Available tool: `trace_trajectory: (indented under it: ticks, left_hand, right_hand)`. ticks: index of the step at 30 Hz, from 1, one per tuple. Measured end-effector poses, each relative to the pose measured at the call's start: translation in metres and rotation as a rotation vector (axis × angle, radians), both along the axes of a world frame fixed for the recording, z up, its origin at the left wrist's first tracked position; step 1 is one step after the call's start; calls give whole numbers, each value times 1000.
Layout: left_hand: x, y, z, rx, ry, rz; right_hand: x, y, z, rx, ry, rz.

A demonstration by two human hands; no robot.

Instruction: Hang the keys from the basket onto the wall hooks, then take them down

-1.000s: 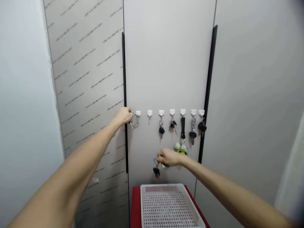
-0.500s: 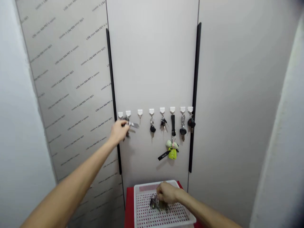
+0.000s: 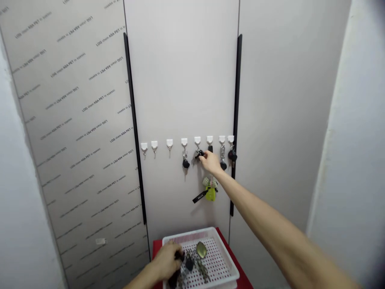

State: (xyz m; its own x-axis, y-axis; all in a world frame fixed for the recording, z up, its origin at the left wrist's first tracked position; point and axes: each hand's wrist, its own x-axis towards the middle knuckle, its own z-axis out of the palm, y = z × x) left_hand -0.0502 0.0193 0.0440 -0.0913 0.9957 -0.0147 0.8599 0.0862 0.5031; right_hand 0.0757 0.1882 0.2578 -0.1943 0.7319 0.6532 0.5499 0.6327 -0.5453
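Note:
My right hand point(image 3: 210, 161) pinches a bunch of keys point(image 3: 198, 154) with black heads, close under a white hook point(image 3: 197, 140) in the row on the panel. Whether its ring still sits on the hook is too small to tell. Low in the view, my left hand point(image 3: 167, 259) is closed on a dark bunch of keys point(image 3: 179, 255) over the left side of a white plastic basket point(image 3: 221, 263). More keys point(image 3: 190, 263) and an oval green-gold piece point(image 3: 201, 249) lie in the basket. My fingers partly cover the held keys.
Other key bunches hang on the row: one left of my right hand point(image 3: 185, 163), two at the right, including the rightmost point(image 3: 232, 155). A lime-green charm point(image 3: 210, 193) with a bow dangles below. The basket stands on a red surface point(image 3: 224, 241). Black vertical strips point(image 3: 236, 120) flank the panel.
My left hand has gone from the left hooks down to the basket; the keys there have left their hook. My right hand has risen from the basket to the hanging keys.

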Motion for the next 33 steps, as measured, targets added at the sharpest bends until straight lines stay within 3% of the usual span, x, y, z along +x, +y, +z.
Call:
trace_trajectory:
  ticks: [2,7,9,12,16,19,23,25,28,30,31,33]
  left_hand:
    - [-5,11,28,75,-6,41]
    - [-3,62,143,530,-130,298]
    - [5,84,177,596,-168,434]
    - [17,109,199,556,-165,562]
    - [18,119,204,577,-259,478]
    - [8,112,220,644,-502,352]
    - [0,99,254,691,-718,230]
    - [0,97,267,649,-649,234]
    - [2,97,281,528,-318,254]
    - [3,97,289,387,-97,248]
    - [3,97,293,332,-48,242]
    - [4,96,298,333,-110,253]
  right_hand:
    - [6,3,4,-5,11,17]
    - [10,3,33,22,64,25]
    - [5,1,46,43,85,56]
    - [-2,-6,61,51,133,139]
    - [3,-18,61,23,80,239]
    - [14,-27,35,-19,-80,308]
    - [23,-35,-39,-166,-310,395]
    - [23,-38,-83,-262,-404,437]
    - [24,-45,-136,-344,-537,493]
    - [28,-47,-149,-366,-592,537]
    - [30,-47,-147,-359,-572,543]
    - [35,-41,-127,-275,-401,474]
